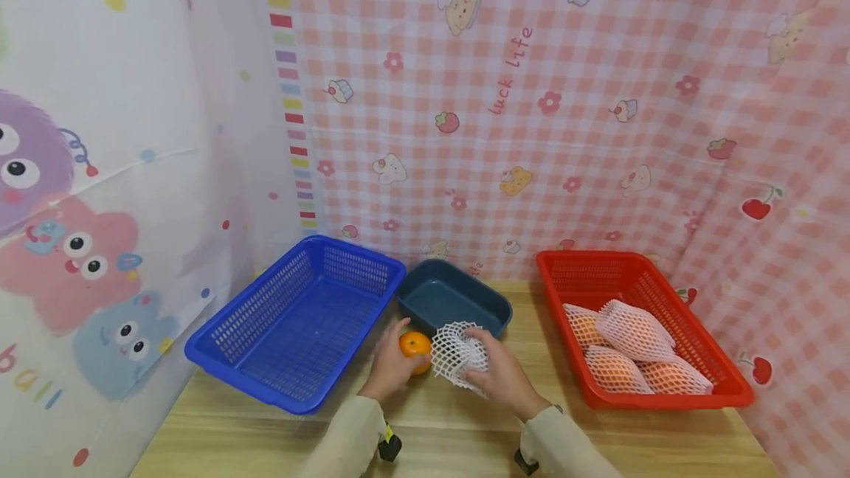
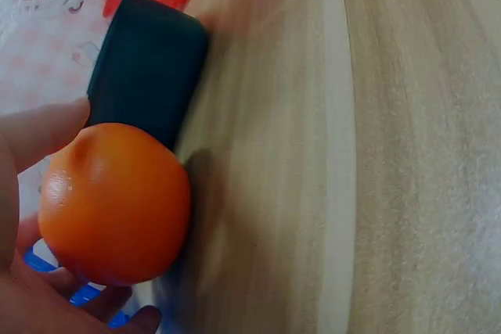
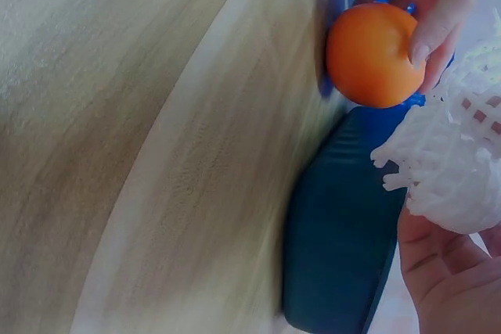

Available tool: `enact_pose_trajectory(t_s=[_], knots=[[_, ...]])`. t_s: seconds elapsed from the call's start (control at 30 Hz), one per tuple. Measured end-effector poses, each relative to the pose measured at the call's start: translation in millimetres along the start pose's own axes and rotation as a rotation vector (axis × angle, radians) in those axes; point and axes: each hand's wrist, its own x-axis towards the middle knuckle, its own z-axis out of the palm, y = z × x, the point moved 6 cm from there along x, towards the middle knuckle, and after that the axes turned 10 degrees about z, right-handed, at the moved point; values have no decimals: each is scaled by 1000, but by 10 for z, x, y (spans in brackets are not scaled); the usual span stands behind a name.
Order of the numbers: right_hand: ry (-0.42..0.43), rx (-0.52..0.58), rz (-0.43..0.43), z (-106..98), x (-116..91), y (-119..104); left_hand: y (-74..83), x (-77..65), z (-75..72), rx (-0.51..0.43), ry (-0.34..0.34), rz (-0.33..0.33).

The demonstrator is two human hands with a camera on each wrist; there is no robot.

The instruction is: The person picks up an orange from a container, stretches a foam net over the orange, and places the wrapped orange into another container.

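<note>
In the head view my left hand (image 1: 387, 364) grips a smooth, round orange fruit (image 1: 415, 345), with the thumb on its near side. The left wrist view shows the fruit (image 2: 117, 205) large, the thumb (image 2: 47, 132) on top and the other fingers curled beneath it. My right hand (image 1: 501, 375) holds a white foam fruit net (image 1: 458, 356) by its right side, close beside the fruit. From the right wrist, the net (image 3: 458, 170) flares out above my palm, and the fruit (image 3: 372, 56) sits apart from it in the left hand.
A dark teal tray (image 1: 434, 268) stands just behind both hands. To the left is a blue basket (image 1: 292, 345). On the right, a red basket (image 1: 664, 400) contains several netted fruits (image 1: 634, 330). All rest on a wooden table (image 1: 445, 441), with patterned cloth behind.
</note>
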Motion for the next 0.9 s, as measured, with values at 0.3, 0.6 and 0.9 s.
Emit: enact_pose_trajectory(t_s=[0.3, 0.6, 0.9], knots=[[-5, -6, 18, 7, 25, 36, -93, -32, 84, -8, -55, -17], [-8, -3, 47, 2, 61, 109, 54, 39, -66, -154, 30, -107], [42, -42, -20, 10, 40, 144, 254, 75, -203, -384, 21, -99]])
